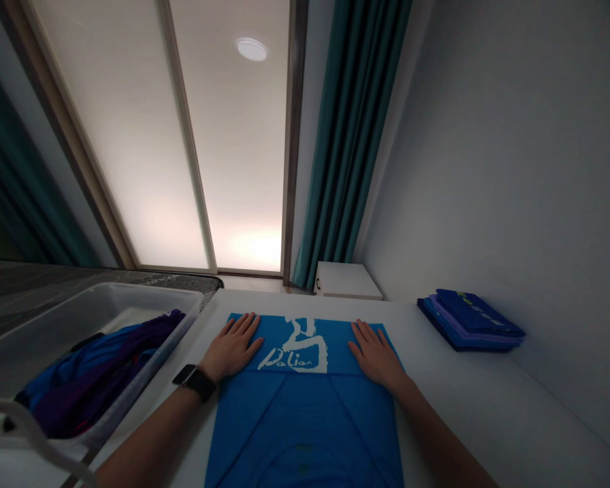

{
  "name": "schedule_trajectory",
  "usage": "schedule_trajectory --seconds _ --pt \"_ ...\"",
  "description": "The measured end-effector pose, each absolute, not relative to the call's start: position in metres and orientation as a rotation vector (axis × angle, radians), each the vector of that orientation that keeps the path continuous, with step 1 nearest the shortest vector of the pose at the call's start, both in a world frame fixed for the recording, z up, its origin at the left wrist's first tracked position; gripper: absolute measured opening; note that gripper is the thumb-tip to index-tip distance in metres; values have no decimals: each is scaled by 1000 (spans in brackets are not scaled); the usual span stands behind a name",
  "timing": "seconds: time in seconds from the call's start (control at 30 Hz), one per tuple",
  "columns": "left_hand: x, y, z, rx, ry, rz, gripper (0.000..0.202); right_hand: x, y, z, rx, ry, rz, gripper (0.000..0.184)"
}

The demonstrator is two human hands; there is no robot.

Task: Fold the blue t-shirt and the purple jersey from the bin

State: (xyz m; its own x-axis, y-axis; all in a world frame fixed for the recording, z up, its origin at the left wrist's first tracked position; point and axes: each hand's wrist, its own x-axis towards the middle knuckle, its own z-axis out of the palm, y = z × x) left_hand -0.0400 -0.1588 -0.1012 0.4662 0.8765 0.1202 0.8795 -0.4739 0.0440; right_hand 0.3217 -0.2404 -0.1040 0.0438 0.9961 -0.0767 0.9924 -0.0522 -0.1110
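A blue shirt (305, 413) with a white print reading "Dalian" lies flat on the white table, its far part folded over into a straight band. Flat on the band's left end rests my left hand (234, 346), fingers stretched out, a dark watch on the wrist. My right hand (375, 352) presses on the band's right end with its fingers spread. Neither hand grips the cloth. The shirt's near end runs out of the bottom of the view.
To the left stands a translucent plastic bin (183, 308) with crumpled blue and purple clothes (106, 366). A stack of folded blue and purple clothes (470, 322) sits at the right by the wall. Beyond the white table (437, 407) is a small white cabinet (346, 279).
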Motion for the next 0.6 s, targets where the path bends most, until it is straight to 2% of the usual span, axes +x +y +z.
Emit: schedule_trajectory --seconds 0.43,0.6 --pt "-37 -156 -91 -2690 -1639 -143 67 324 -235 -106 -2233 -2114 197 69" --pt "-23 -169 -85 -2650 -1610 -239 64 314 -235 -104 -2199 -2111 69 68"
